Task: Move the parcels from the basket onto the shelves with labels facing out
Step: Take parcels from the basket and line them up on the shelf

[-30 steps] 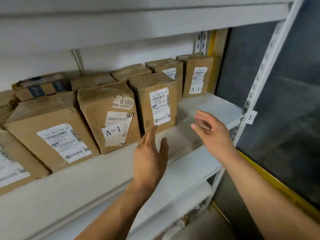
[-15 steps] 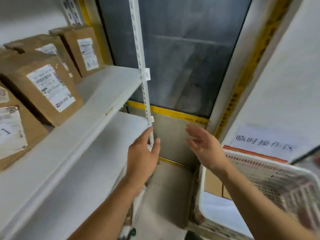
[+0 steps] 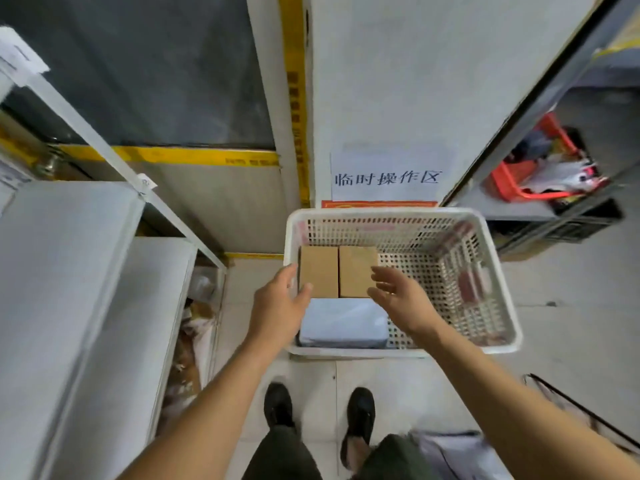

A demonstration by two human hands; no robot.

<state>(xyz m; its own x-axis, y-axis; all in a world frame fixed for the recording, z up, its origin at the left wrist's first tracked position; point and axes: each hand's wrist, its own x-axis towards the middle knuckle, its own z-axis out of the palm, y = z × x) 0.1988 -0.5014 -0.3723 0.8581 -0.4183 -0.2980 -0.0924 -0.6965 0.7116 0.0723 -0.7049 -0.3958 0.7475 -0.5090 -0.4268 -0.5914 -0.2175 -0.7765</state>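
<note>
Two plain, seemingly unlabelled brown parcels (image 3: 337, 271)

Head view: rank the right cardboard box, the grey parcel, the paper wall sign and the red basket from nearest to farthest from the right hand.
From the right hand:
1. Right cardboard box, by its fingertips, in the white basket.
2. Grey parcel, just left below the hand.
3. Paper wall sign, behind the basket.
4. Red basket, far right shelf.

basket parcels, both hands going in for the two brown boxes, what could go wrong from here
1. The two brown boxes sit side by side with no label showing on top, so one could be shelved label-in.
2. The left hand and right hand are both open; lifting both boxes at once might let one slip.
3. The grey parcel could be overlooked in the basket.
</note>
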